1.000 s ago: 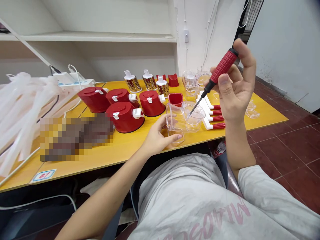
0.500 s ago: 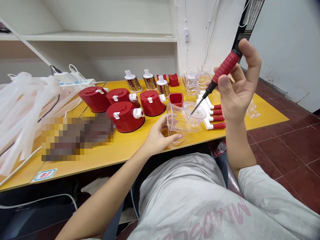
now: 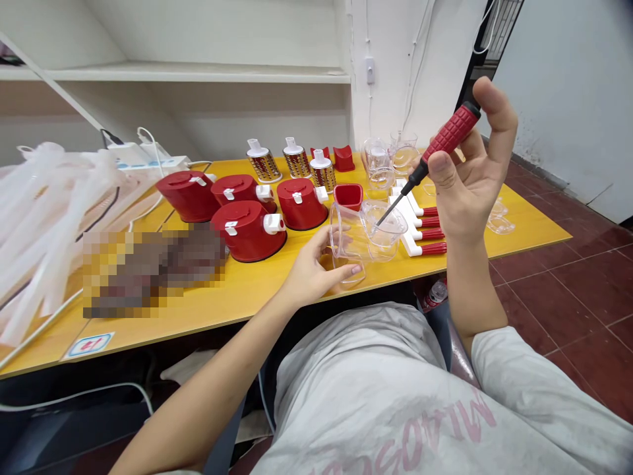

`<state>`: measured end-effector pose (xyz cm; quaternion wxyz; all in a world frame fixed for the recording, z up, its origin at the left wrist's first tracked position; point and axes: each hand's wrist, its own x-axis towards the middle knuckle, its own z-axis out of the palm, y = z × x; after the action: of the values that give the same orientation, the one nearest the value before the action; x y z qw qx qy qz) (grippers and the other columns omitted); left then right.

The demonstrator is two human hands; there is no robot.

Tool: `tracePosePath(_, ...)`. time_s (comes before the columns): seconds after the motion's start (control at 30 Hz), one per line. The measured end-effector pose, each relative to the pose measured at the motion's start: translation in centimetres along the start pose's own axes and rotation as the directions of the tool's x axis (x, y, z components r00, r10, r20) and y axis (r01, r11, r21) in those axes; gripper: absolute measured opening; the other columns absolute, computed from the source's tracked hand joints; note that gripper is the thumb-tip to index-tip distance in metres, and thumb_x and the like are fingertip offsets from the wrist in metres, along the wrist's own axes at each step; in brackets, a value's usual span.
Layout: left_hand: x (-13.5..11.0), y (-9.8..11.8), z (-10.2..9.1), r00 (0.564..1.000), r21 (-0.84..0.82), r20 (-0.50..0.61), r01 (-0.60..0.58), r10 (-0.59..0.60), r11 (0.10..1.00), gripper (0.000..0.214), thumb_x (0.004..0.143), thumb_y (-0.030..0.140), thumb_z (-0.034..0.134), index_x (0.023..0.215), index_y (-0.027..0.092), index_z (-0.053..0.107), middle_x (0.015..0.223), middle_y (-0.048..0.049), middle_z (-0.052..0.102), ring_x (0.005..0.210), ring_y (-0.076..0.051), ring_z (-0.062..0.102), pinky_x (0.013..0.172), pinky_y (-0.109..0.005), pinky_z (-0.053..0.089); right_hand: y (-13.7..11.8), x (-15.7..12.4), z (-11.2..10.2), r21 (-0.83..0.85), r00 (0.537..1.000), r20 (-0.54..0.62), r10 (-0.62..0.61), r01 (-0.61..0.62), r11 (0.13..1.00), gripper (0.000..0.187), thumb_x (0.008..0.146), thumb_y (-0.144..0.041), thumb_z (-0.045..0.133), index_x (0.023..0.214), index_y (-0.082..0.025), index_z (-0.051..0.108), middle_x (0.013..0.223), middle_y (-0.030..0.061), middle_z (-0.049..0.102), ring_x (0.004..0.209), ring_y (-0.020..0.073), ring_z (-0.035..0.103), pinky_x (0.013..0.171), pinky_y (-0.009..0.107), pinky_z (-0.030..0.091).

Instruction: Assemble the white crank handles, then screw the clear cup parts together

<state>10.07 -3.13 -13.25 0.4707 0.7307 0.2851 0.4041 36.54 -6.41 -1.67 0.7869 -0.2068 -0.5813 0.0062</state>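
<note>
R hand (image 3: 467, 178) fingers (image 3: 497, 109) pinching red screwdriver (image 3: 450, 130), tip angled down-left into clear cup (image 3: 390, 241).

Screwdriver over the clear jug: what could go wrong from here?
The screwdriver in the right hand has its thin tip down at the clear plastic jug, so a slip might scratch the plastic. The left hand rests against the jug close to the front edge of the yellow table, so a knock could tip it off.
</note>
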Motion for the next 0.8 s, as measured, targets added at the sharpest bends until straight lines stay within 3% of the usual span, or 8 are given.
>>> tracePosePath(0.13, 0.02, -0.09, -0.01, 1.000, 0.004, 0.000, -0.001, 0.001, 1.000, 0.084, 0.075, 0.053, 0.105, 0.143, 0.024, 0.065, 0.132, -0.0119, 0.075, 0.131, -0.037, 0.073, 0.116, -0.051, 0.055, -0.27, -0.04, 0.02, 0.028, 0.997, 0.049, 0.062, -0.063, 0.998, 0.055, 0.094, -0.069, 0.085, 0.144, -0.052, 0.069, 0.157, -0.0042, 0.070, 0.115, 0.0237, 0.079, 0.101, 0.044, 0.076)
tracePosePath(0.27, 0.02, -0.16, -0.02, 1.000, 0.010, 0.005, -0.013, 0.013, 1.000, 0.081, 0.075, 0.053, 0.104, 0.141, 0.024, 0.066, 0.131, -0.0112, 0.074, 0.129, -0.036, 0.073, 0.116, -0.051, 0.055, -0.62, -0.21, -0.19, 0.077, 0.979, 0.119, 0.167, -0.177, 0.981, 0.067, 0.095, -0.075, 0.080, 0.154, -0.050, 0.062, 0.140, -0.0003, 0.078, 0.127, 0.0290, 0.082, 0.104, 0.049, 0.077)
tracePosePath(0.4, 0.00, -0.05, -0.05, 1.000, 0.014, 0.007, -0.014, 0.013, 1.000, 0.082, 0.076, 0.053, 0.105, 0.142, 0.024, 0.066, 0.132, -0.0119, 0.075, 0.129, -0.036, 0.073, 0.115, -0.051, 0.056, -0.59, -0.21, -0.05, 0.043, 0.992, 0.027, 0.123, -0.124, 0.991, 0.066, 0.088, -0.069, 0.091, 0.146, -0.052, 0.065, 0.158, -0.0040, 0.070, 0.119, 0.0253, 0.081, 0.107, 0.046, 0.076)
tracePosePath(0.57, -0.03, 0.01, -0.10, 1.000, 0.013, -0.004, -0.013, 0.013, 1.000, 0.082, 0.075, 0.053, 0.105, 0.142, 0.024, 0.067, 0.130, -0.0113, 0.075, 0.126, -0.035, 0.073, 0.114, -0.050, 0.057, -0.54, -0.08, 0.23, 0.064, 0.997, -0.008, 0.070, -0.070, 0.995, 0.055, 0.089, -0.056, 0.094, 0.138, -0.047, 0.072, 0.141, -0.0046, 0.075, 0.109, 0.0181, 0.080, 0.098, 0.034, 0.077)
tracePosePath(0.73, -0.06, 0.05, -0.04, 1.000, 0.002, -0.001, -0.008, 0.008, 1.000, 0.081, 0.076, 0.053, 0.105, 0.141, 0.024, 0.067, 0.129, -0.0105, 0.074, 0.126, -0.034, 0.073, 0.114, -0.050, 0.056, -0.40, -0.14, -0.17, 0.117, 0.970, 0.146, 0.195, -0.212, 0.970, 0.065, 0.092, -0.068, 0.085, 0.151, -0.051, 0.061, 0.133, -0.0026, 0.082, 0.119, 0.0276, 0.085, 0.102, 0.049, 0.078)
tracePosePath(0.8, -0.07, 0.07, -0.01, 1.000, 0.003, -0.001, -0.009, 0.009, 1.000, 0.081, 0.076, 0.053, 0.105, 0.140, 0.024, 0.067, 0.130, -0.0108, 0.074, 0.127, -0.035, 0.073, 0.114, -0.050, 0.057, -0.28, -0.18, -0.25, 0.107, 0.969, 0.146, 0.201, -0.218, 0.970, 0.071, 0.091, -0.070, 0.086, 0.153, -0.051, 0.058, 0.132, -0.0028, 0.083, 0.120, 0.0281, 0.085, 0.102, 0.050, 0.078)
